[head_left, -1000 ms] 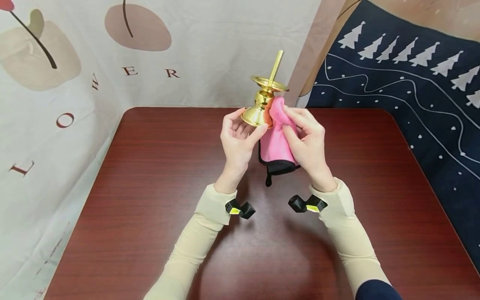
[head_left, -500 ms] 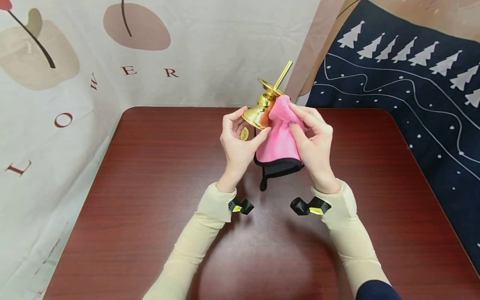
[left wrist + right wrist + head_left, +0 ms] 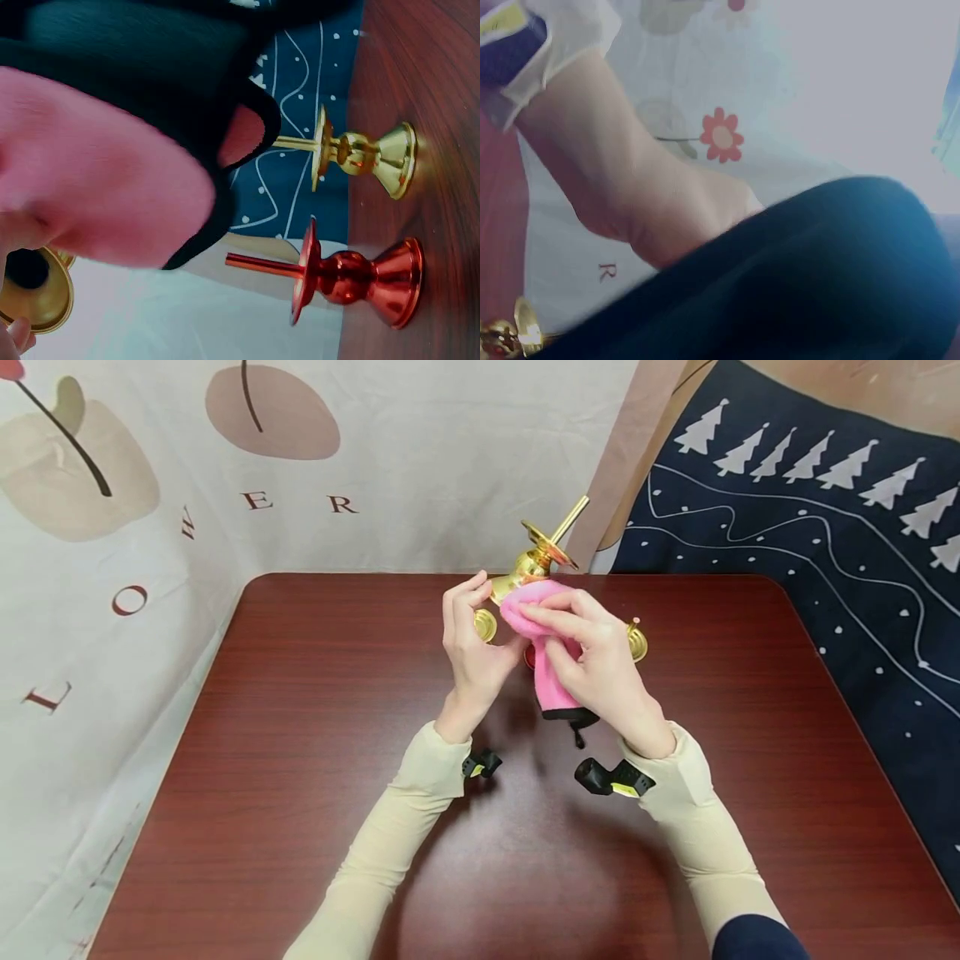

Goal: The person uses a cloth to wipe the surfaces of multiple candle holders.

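A shiny gold candlestick point(image 3: 527, 564) is held up above the far part of the table, its stem tilted to the upper right. My left hand point(image 3: 477, 639) grips it by the flared base, whose hollow underside point(image 3: 60, 300) shows in the left wrist view. A pink cloth point(image 3: 557, 685) with black edging is pinched in my right hand point(image 3: 596, 652) and lies against the base, covering part of it. In the right wrist view the cloth's dark edging fills the lower part, and my left hand shows behind it.
On the table point(image 3: 315, 760) stand a red candlestick point(image 3: 397, 281) and a gold candlestick point(image 3: 394, 161), both upright. Another gold piece point(image 3: 485, 625) shows past my left hand. Printed cloths hang behind the table and at its right.
The candlestick has tilted further right and sunk slightly. My right hand has moved the cloth left and down onto the base. Gold and red pieces behind the hands have come into view.
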Demonstrator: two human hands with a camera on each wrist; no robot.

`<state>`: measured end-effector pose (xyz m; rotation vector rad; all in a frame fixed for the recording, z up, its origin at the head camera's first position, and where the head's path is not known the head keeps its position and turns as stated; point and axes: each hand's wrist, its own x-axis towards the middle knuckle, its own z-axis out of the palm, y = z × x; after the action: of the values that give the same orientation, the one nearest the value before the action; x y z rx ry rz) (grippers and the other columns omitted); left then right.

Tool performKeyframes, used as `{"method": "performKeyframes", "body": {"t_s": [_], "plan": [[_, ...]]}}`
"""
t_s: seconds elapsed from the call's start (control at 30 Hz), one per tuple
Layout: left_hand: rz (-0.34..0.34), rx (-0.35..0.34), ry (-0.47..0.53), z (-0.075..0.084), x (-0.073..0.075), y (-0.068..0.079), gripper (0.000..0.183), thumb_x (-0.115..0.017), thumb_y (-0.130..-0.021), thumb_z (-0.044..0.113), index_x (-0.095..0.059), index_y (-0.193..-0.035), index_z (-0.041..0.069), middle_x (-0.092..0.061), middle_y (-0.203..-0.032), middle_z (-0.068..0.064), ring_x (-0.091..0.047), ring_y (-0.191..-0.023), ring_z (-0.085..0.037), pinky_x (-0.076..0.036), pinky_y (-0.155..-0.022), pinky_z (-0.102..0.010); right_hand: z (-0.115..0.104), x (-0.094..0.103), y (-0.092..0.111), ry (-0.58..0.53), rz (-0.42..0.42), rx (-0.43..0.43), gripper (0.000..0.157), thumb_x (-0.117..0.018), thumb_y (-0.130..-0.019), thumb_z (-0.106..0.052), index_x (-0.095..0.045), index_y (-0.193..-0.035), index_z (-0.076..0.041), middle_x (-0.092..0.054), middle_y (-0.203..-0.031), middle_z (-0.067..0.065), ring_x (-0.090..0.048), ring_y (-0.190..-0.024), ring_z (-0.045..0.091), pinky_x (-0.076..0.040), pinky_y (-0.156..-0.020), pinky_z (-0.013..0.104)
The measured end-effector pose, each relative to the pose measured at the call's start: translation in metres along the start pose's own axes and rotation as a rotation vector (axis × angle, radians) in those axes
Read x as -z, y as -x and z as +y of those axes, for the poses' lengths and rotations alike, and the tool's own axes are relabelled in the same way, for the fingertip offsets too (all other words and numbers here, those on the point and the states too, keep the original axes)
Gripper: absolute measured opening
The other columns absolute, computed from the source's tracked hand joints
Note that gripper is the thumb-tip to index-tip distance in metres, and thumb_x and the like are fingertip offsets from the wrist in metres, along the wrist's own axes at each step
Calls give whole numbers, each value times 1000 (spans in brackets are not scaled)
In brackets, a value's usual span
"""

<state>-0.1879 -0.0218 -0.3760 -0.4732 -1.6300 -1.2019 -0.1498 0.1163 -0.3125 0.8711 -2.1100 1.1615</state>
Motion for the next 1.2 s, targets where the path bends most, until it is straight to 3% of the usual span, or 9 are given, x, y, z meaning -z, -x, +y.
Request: {"method": "performKeyframes", "body": {"t_s": [0.17, 0.23, 0.43, 0.63, 0.7, 0.87, 0.93, 1.07, 1.2], "plan": [[-33, -81, -71, -2, 1, 2, 45, -79, -67, 6, -52, -102, -4, -53, -112, -24, -52, -107, -34, -45, -93, -36, -1, -6, -4, 25, 260, -131, 35, -53, -78, 11, -70, -106, -1, -63, -94, 18, -53, -80, 23, -35, -61, 21], [-41, -139, -106, -3, 0, 2, 44, -78, -68, 5, -52, -101, -4, -52, -111, -24, -53, -105, -35, -45, -93, -37, 0, -8, -7, 34, 300, -163, 35, -53, -80, 10, -70, -108, -2, -62, -95, 18, -54, -82, 24, -36, -62, 21], [-55, -324, -176, -8, -1, 4, 37, -73, -70, -4, -52, -101, -6, -52, -108, -26, -53, -97, -38, -43, -97, -41, 0, -11, -10, 101, 146, -124, 32, -54, -80, 9, -68, -108, 3, -59, -97, 22, -55, -84, 28, -40, -61, 24], [-74, -355, -188, -9, 3, 4, 38, -73, -70, -4, -50, -100, -6, -51, -108, -26, -54, -98, -39, -43, -97, -40, -6, -3, -5, 76, -50, -99, 31, -58, -78, 8, -69, -107, 3, -60, -101, 19, -54, -79, 25, -40, -60, 27], [-77, -365, -187, -10, 3, 5, 39, -72, -68, -6, -50, -100, -6, -52, -108, -27, -54, -98, -39, -43, -97, -41, -8, 1, -5, 78, -23, -113, 32, -58, -77, 9, -69, -106, 2, -61, -99, 18, -53, -77, 24, -37, -59, 24], [-100, -397, -232, -10, 4, 8, 40, -73, -69, -3, -50, -102, -4, -53, -108, -26, -55, -99, -40, -44, -95, -43, -5, 5, -9, 146, 184, -161, 32, -55, -78, 9, -70, -106, 2, -60, -92, 21, -51, -77, 27, -33, -57, 21], [-125, -415, -254, -10, 4, 10, 38, -73, -73, 0, -50, -103, -2, -53, -109, -26, -55, -101, -40, -44, -95, -43, -5, 3, -10, 180, 205, -185, 31, -55, -80, 7, -69, -108, 2, -58, -92, 22, -51, -78, 28, -36, -57, 23], [-167, -449, -258, -7, 4, 17, 28, -66, -81, 0, -51, -104, -2, -54, -110, -26, -55, -104, -41, -44, -95, -45, -4, -3, -9, 213, 154, -233, 29, -58, -81, 4, -68, -108, 4, -57, -93, 22, -53, -78, 29, -43, -58, 31], [-163, -459, -247, -8, 4, 20, 24, -64, -82, -1, -52, -103, -3, -55, -109, -26, -55, -102, -42, -44, -95, -44, -5, -3, -7, 190, 35, -240, 30, -60, -79, 4, -68, -107, 5, -58, -92, 21, -55, -76, 28, -44, -58, 35]]}}
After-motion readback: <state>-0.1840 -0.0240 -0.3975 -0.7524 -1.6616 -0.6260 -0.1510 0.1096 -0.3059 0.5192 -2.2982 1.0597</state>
